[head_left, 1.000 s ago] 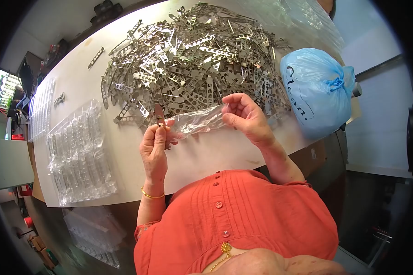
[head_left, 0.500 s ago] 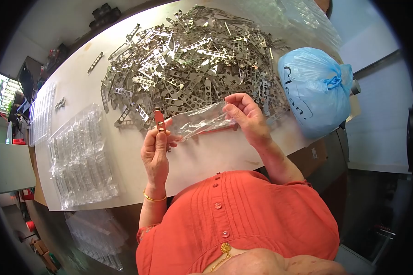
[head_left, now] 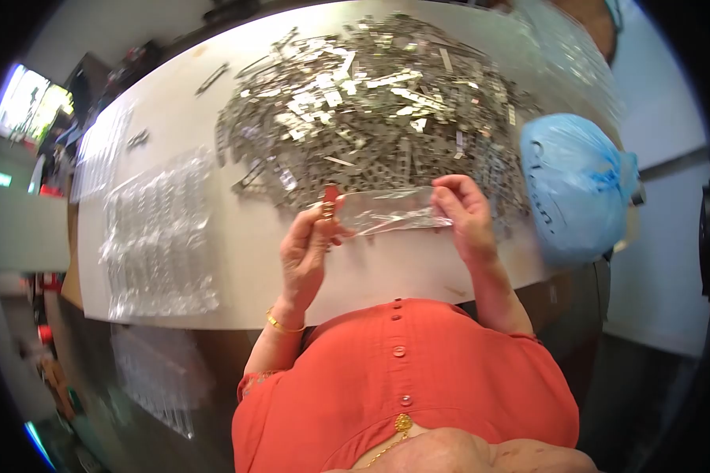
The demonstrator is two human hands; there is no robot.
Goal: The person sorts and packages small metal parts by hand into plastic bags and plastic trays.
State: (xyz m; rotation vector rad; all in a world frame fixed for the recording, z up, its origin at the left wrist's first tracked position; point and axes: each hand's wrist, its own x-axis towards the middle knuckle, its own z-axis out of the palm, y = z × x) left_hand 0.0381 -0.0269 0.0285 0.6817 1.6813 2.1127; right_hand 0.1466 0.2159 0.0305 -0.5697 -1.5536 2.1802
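The left hand's (head_left: 304,251) fingers pinch a metal strip (head_left: 330,194); the right hand's (head_left: 472,225) pinch the clear plastic (head_left: 390,211). Pull gently and hold it flat, so nothing rips.

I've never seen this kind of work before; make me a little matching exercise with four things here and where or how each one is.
1. Blue bag
2. Metal pile
3. Clear film
4. Bracelet

A. Far middle of the table
B. Gold-coloured, worn
C. Right side of the table
D. Between left hand and right hand

Pairs: 1-C; 2-A; 3-D; 4-B
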